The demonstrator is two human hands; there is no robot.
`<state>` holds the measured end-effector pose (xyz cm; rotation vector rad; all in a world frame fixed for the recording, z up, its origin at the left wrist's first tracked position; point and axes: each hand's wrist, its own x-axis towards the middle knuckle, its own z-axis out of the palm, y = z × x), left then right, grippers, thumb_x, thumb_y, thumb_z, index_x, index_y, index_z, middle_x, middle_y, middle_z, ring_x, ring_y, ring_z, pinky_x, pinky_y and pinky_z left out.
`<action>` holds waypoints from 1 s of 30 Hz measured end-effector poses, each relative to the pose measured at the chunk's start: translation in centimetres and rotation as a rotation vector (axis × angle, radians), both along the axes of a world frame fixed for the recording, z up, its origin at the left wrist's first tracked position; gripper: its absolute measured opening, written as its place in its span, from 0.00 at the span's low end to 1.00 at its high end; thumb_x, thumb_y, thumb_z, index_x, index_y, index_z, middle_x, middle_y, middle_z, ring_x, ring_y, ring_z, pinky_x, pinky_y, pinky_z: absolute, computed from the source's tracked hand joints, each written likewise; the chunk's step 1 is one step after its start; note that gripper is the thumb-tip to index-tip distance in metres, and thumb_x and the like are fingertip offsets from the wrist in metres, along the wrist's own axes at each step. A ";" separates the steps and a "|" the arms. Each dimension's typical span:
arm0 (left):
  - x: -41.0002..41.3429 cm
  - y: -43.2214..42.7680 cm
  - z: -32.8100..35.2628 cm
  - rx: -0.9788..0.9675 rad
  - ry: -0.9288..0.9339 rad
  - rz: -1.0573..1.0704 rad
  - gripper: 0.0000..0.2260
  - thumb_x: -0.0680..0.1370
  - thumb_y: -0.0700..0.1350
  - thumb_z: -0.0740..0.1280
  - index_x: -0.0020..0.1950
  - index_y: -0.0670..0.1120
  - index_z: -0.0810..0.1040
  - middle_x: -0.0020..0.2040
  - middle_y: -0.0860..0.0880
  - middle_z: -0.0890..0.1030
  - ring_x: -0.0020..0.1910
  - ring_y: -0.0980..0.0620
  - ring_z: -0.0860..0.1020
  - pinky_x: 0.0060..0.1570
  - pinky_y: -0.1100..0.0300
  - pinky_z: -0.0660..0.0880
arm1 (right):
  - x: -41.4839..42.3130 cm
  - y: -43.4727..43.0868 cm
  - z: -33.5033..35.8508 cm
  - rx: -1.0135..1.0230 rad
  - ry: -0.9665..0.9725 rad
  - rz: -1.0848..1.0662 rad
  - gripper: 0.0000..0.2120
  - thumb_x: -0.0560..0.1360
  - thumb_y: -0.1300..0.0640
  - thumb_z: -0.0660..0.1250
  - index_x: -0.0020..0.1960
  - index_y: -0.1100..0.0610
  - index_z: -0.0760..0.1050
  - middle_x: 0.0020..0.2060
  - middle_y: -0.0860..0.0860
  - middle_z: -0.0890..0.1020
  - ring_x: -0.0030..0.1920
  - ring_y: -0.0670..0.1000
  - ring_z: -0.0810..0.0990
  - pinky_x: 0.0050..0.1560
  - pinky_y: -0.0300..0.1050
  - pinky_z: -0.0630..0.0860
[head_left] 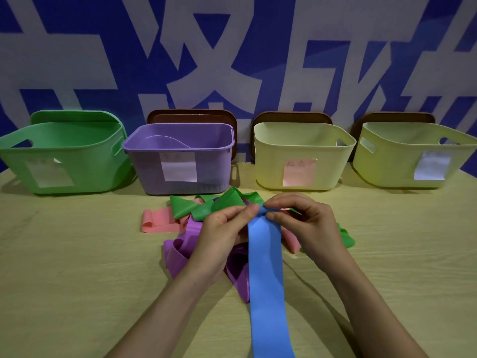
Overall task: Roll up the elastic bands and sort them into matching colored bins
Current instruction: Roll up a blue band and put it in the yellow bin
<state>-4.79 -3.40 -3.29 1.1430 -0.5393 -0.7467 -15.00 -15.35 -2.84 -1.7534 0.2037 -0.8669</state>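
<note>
Both forearms angled inward, left hand [227, 226] and right hand [307, 223] pinching the far end of a long flat blue elastic band [265, 267].

Two bare hands are shown, the left hand [219, 231] and the right hand [309, 226], with slender fingers. Behind the fingers, the left forearm [165, 301] and the right forearm [361, 293] are left uncovered to the frame edge.

We read this as a staged indoor sorting station; wooden tabletop [77, 254], row of labelled bins [144, 174], blue-and-white lettered backdrop [206, 60].
</note>
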 end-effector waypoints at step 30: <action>0.2 0.0 -0.3 -0.010 -0.104 0.066 0.06 0.73 0.39 0.70 0.50 0.40 0.81 0.41 0.46 0.84 0.41 0.52 0.83 0.38 0.65 0.78 | -0.2 -0.2 0.0 0.053 0.093 0.068 0.10 0.71 0.68 0.71 0.46 0.54 0.81 0.43 0.46 0.84 0.46 0.42 0.81 0.45 0.35 0.78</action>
